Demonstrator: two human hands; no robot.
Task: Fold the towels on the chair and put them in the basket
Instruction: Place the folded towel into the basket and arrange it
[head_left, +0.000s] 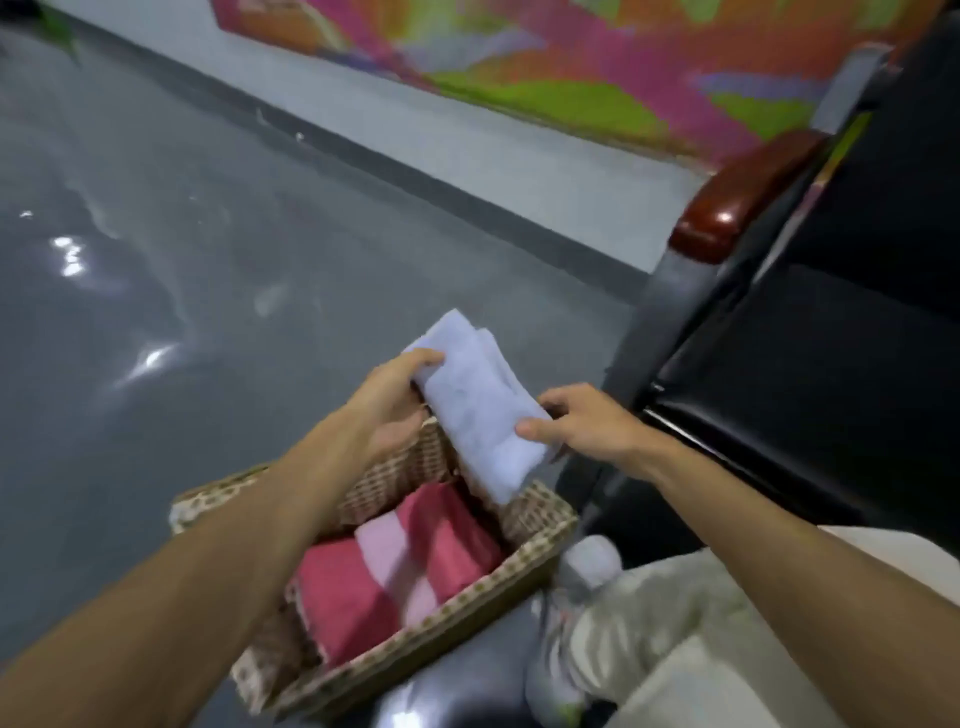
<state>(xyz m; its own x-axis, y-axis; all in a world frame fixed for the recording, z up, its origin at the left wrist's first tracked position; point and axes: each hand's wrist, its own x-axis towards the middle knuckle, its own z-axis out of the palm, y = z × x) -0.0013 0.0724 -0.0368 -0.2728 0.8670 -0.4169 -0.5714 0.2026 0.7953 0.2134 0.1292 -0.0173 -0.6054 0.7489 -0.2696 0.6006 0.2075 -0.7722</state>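
Note:
A folded pale lavender towel (475, 402) hangs tilted over the far end of the woven basket (457, 605), its lower end dipping inside. My left hand (395, 402) grips the towel's upper left edge, thumb on top. My right hand (576, 423) pinches its right edge, just above the basket's far corner. Inside the basket lies a folded red and pink striped towel (410, 561). The black chair (810, 374) stands to the right; its visible seat part is bare.
The basket sits on a glossy grey floor (208, 312). The chair's brown wooden armrest (737, 200) and grey frame rise just right of the towel. My leg in light trousers (670, 623) and a shoe are beside the basket's right side. A colourful wall panel (571, 62) is behind.

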